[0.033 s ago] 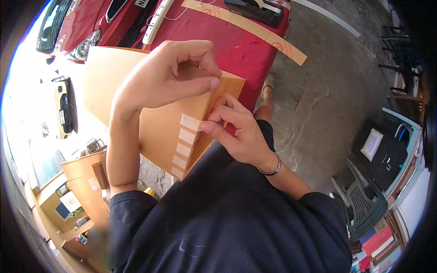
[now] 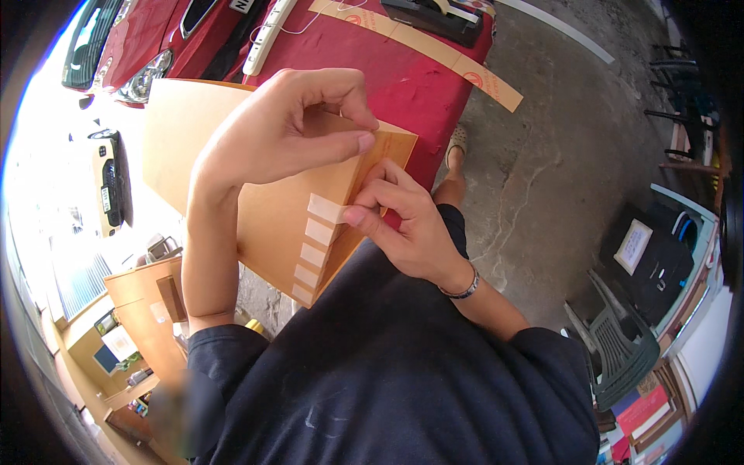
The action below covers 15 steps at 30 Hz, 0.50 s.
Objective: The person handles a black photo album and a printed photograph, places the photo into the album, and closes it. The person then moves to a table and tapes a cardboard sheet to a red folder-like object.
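Right fingers (image 2: 373, 225) touch tape (image 2: 325, 208) on brown cardboard (image 2: 271, 226).

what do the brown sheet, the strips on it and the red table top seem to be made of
Brown sheet: probably card or thick paper, smooth and matt, with crisp edges.
Strips: likely plastic tape with a satin look, since they are thin, pale and slightly see-through.
Red table top: perhaps cloth or thin plastic, fairly dull, with small wrinkle-like marks; I can't tell which.
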### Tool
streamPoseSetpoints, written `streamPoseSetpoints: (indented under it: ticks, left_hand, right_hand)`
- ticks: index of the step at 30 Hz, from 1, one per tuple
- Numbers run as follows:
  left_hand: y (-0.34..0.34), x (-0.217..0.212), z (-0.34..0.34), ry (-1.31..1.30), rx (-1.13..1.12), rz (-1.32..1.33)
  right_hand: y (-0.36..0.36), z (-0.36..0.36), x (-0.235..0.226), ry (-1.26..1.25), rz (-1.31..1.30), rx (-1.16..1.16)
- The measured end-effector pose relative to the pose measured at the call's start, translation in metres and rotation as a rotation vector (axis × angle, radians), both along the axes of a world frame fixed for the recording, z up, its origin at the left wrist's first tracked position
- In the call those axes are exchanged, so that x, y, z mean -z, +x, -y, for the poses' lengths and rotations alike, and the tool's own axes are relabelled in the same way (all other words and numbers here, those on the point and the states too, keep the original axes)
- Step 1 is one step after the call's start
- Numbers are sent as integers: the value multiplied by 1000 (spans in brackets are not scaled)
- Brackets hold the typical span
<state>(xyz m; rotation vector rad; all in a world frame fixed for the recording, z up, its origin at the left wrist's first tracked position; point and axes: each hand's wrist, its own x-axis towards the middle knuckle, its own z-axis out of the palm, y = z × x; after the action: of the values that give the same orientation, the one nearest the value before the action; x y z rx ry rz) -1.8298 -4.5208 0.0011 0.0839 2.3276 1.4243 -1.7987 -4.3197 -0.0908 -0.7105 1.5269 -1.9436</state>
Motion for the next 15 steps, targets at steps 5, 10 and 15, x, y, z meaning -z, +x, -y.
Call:
streamPoseSetpoints:
  ticks: [5,10,15]
  left_hand:
    - [-6,3,-2,-46,1,-8]
    - [-5,10,-3,-17,-22,-90]
    - [-6,6,-1,-61,-9,11]
  right_hand:
    - [-1,4,8,-23,-13,34]
    - [-2,4,8,-22,-21,39]
    - [0,6,7,-22,46,39]
